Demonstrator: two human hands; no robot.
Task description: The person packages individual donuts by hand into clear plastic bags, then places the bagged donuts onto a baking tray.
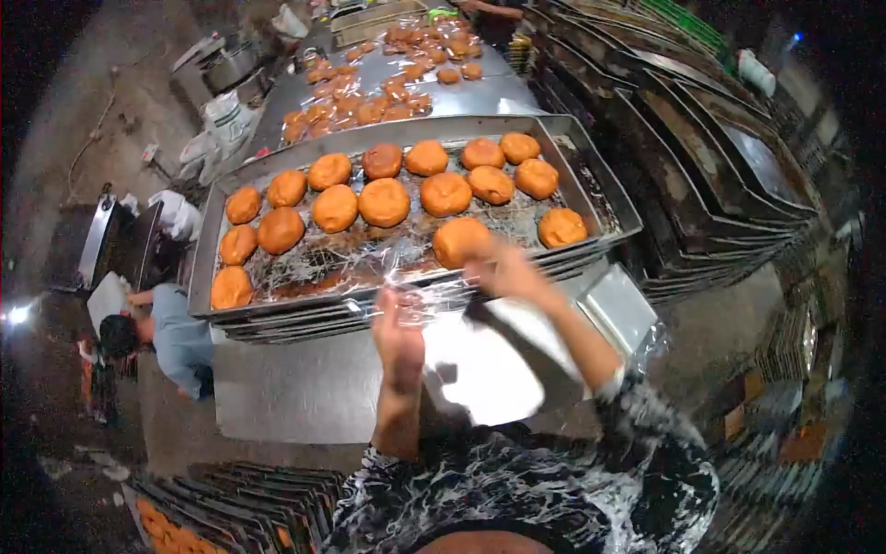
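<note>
My left hand point(399, 342) is closed on a clear plastic bag point(406, 294), held open-side up at the tray's near edge. My right hand point(512, 275), a little blurred, has its fingers on the right side of a round golden-brown bun point(460, 242) and seems to grip it just above the tray. Several more buns point(384, 202) lie in the large metal baking tray point(305, 310), mostly along its far and left sides. Greasy stains and crumbs cover the tray's bottom between them.
The tray tops a stack on a metal table point(286, 392). Behind it, bagged buns point(369, 106) cover another table. A small pale tray point(620, 305) stands right of my arm, with stacked dark trays point(711, 185) beyond. A person point(180, 342) is at left.
</note>
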